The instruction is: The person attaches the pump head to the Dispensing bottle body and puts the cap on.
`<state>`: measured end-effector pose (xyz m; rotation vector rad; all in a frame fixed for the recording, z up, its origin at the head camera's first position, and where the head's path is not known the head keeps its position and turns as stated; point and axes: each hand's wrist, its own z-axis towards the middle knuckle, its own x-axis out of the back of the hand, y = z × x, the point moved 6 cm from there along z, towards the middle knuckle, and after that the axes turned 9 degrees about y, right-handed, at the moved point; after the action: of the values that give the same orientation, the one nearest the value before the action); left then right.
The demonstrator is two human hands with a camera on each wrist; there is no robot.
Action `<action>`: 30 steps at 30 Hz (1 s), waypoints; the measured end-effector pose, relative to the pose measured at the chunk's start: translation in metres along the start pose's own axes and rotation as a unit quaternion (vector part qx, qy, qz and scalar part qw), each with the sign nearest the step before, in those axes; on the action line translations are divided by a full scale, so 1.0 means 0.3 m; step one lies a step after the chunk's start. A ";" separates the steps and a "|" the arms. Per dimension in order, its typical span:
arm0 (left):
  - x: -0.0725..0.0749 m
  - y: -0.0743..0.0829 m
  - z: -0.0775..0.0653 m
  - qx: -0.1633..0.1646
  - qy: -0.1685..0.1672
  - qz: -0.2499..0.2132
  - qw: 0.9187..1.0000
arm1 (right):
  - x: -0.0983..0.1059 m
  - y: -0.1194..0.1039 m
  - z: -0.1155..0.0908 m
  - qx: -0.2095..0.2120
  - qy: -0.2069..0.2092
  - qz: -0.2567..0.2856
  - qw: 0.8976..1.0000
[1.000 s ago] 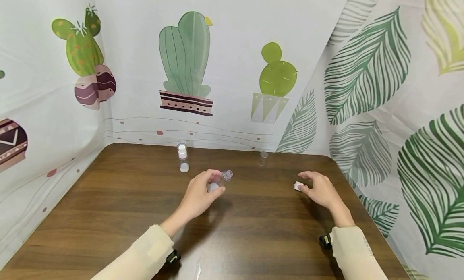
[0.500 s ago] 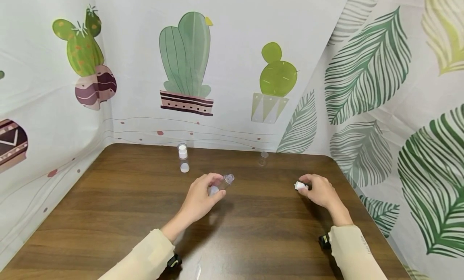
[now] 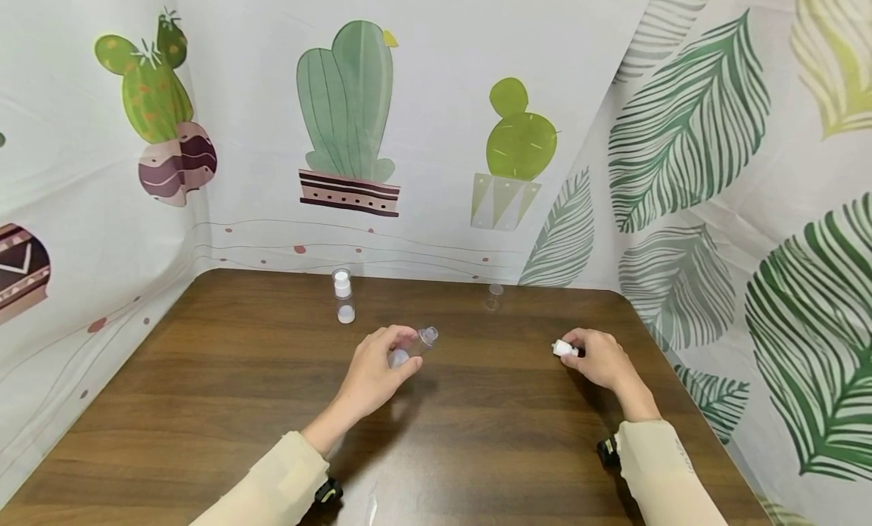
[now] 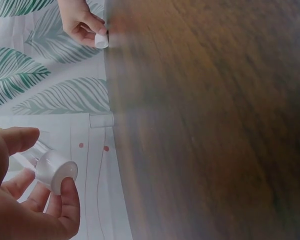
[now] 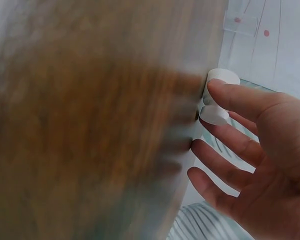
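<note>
My left hand (image 3: 376,367) holds a small clear bottle (image 3: 424,341), tilted, its uncapped neck pointing up and right. In the left wrist view the bottle's white base (image 4: 64,176) faces the camera, with a finger against it. Over at the right, my right hand (image 3: 599,357) pinches a white pump top (image 3: 564,349) low at the table surface. The right wrist view shows the thumb on the pump top (image 5: 224,76), with the other fingers spread below; whether it touches the table I cannot tell.
A second clear bottle with a white pump top (image 3: 344,297) stands at the back of the brown wooden table (image 3: 477,435). A clear cap (image 3: 494,297) stands near the back edge, right of centre. Printed cloth (image 3: 436,132) hangs behind the table and along its sides.
The white pump top shows more fully and lies more sideways in my right fingers than a second ago. The bottle in my left hand has dipped slightly. The standing bottle and cap stay put.
</note>
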<state>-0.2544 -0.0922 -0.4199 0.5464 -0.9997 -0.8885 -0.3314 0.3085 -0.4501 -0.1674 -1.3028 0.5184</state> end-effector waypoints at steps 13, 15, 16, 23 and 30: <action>0.004 -0.020 0.008 0.025 -0.010 -0.004 1.000 | 0.045 -0.057 0.018 0.023 0.025 0.015 0.999; 0.004 -0.024 0.011 0.027 -0.010 -0.005 1.000 | 0.058 -0.084 0.023 0.033 0.033 0.021 0.999; 0.005 -0.026 0.013 0.028 -0.010 -0.004 1.000 | 0.064 -0.098 0.026 0.038 0.037 0.023 0.998; 0.024 -0.034 0.024 0.028 -0.001 0.003 1.000 | 0.100 -0.202 0.034 0.055 0.047 0.048 0.996; 0.037 -0.051 0.026 0.040 -0.001 0.009 0.999 | 0.101 -0.292 0.034 0.068 0.064 0.073 0.993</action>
<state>-0.2643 -0.1100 -0.4224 0.6019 -1.0445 -0.8359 -0.3123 0.2438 -0.3856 -0.1810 -1.1319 0.7086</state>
